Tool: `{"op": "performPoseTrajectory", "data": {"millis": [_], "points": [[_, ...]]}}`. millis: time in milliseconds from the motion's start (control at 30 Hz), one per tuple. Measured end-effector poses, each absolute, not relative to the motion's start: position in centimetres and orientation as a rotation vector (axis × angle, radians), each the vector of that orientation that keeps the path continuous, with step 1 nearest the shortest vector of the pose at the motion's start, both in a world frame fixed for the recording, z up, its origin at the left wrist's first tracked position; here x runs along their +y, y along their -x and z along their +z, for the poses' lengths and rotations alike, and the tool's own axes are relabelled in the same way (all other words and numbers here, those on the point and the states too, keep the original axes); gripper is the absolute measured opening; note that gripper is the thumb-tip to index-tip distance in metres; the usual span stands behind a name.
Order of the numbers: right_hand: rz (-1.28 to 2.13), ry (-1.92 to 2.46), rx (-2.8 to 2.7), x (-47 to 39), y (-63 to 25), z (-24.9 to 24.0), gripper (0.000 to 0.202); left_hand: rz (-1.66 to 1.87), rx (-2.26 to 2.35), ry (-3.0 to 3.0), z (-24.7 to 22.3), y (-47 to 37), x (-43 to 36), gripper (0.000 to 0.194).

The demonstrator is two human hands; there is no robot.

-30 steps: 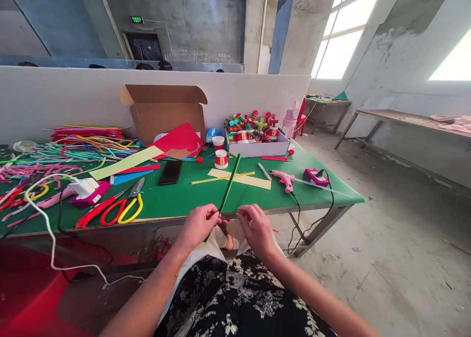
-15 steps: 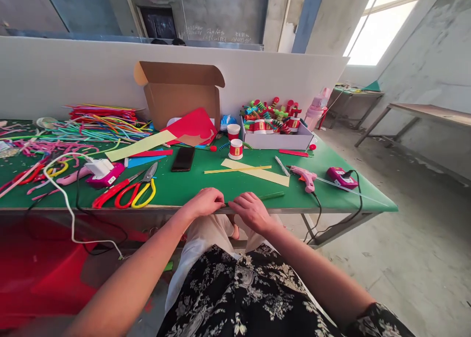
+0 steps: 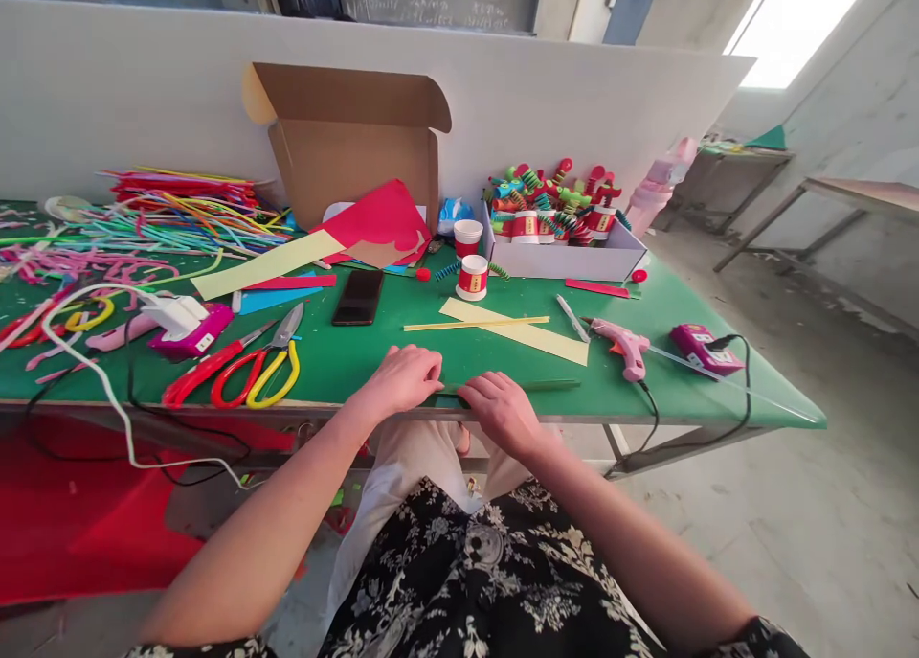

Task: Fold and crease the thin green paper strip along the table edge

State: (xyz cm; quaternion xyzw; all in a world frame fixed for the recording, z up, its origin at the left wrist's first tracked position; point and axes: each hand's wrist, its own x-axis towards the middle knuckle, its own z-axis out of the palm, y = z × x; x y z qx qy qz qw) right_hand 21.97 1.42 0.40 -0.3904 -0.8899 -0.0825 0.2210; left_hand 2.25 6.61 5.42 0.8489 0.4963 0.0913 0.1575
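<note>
My left hand (image 3: 406, 378) is closed at the front edge of the green table, its fingertips pinching a narrow green strip (image 3: 549, 385). Over the same strip lies my right hand (image 3: 501, 408), fingers bent together, with the strip running out to its right along the tabletop. A short piece of it shows between the hands; my fingers hide the rest. Beyond them a yellow strip (image 3: 423, 327) crosses a wider cream paper strip (image 3: 552, 340). A red and white paper cup (image 3: 472, 280) with coiled arms stands farther back.
Scissors (image 3: 265, 366) and a black phone (image 3: 358, 297) lie to the left, near a purple power socket (image 3: 193, 332). At right are a pink glue gun (image 3: 623, 344) and another purple socket (image 3: 707, 351). A white box (image 3: 567, 260) of cup figures stands behind, left of it an open cardboard box (image 3: 359, 165).
The view has tilted down and moved closer to the table. My hands have drawn slightly apart, and more of the green strip shows between them.
</note>
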Motion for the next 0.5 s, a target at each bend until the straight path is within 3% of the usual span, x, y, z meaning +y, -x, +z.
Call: {"op": "performPoseTrajectory", "data": {"millis": [100, 200, 300, 500], "points": [[-0.166, 1.164, -2.415, 1.0, -21.8, 0.4, 0.016, 0.573, 1.493, -2.454, 5.2, -1.5, 5.5, 0.012], [-0.04, 1.215, -2.369, 0.4, -21.7, 0.7, 0.013, 0.902, 1.201, -2.507, 4.5, -0.8, 3.6, 0.019], [0.046, 1.211, -2.316, 0.1, -21.7, 0.9, 0.013, 0.872, 1.034, -2.596, 3.3, -0.4, 2.5, 0.019], [0.084, 1.324, -2.228, 0.4, -21.8, 0.9, 0.019, 0.79, 1.17, -2.756, 1.7, 0.1, 2.9, 0.026]]}}
